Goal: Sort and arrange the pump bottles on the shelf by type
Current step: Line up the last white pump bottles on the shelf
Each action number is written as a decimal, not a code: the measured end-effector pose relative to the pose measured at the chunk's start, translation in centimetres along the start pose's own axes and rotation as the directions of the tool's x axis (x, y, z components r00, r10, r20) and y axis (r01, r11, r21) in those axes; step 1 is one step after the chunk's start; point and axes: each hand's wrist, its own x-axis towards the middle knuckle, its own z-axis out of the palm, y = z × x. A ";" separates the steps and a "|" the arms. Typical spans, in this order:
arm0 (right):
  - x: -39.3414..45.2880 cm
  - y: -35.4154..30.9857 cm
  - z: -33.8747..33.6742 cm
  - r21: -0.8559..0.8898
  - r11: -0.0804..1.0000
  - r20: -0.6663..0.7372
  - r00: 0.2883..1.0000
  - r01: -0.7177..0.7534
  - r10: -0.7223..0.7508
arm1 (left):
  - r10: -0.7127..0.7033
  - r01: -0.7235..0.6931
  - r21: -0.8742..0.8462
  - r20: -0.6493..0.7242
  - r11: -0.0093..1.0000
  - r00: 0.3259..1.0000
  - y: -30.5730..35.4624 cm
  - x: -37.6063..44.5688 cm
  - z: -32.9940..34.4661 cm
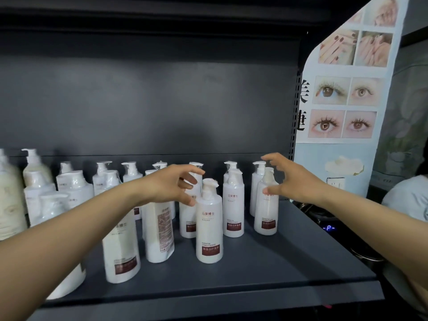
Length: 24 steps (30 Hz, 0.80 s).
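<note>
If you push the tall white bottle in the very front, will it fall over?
Probably, if pushed near the top. The front bottle is tall and narrow on a small base, so it likely tips easily. Its smooth, shiny sides may feel slippery. Neighbouring bottles stand close behind, so it could knock them too.

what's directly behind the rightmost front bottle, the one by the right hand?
Behind the rightmost front bottle stands another white pump bottle; only its pump head and left side show. The rest is covered, and the right hand blocks the shelf further right.
</note>
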 end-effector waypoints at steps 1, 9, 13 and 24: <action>-0.4 -0.8 0.1 0.031 0.999 -0.003 1.000 0.015 -0.015 | 0.013 -0.013 0.022 -0.023 1.000 1.000 0.0 -0.4 -0.3; -2.0 -6.2 5.3 0.264 0.964 0.166 0.986 -0.030 -0.015 | 0.087 0.024 0.434 -0.233 0.901 0.969 -1.2 -2.9 -2.0; -1.6 -6.8 8.2 0.343 0.931 0.197 0.979 -0.124 0.057 | -0.053 0.159 0.469 -0.231 0.869 0.971 -1.4 -2.7 -2.5; -1.2 -6.4 10.4 0.367 0.918 0.170 0.981 -0.153 0.096 | -0.049 0.136 0.451 -0.198 0.882 0.979 -1.8 -1.6 -4.1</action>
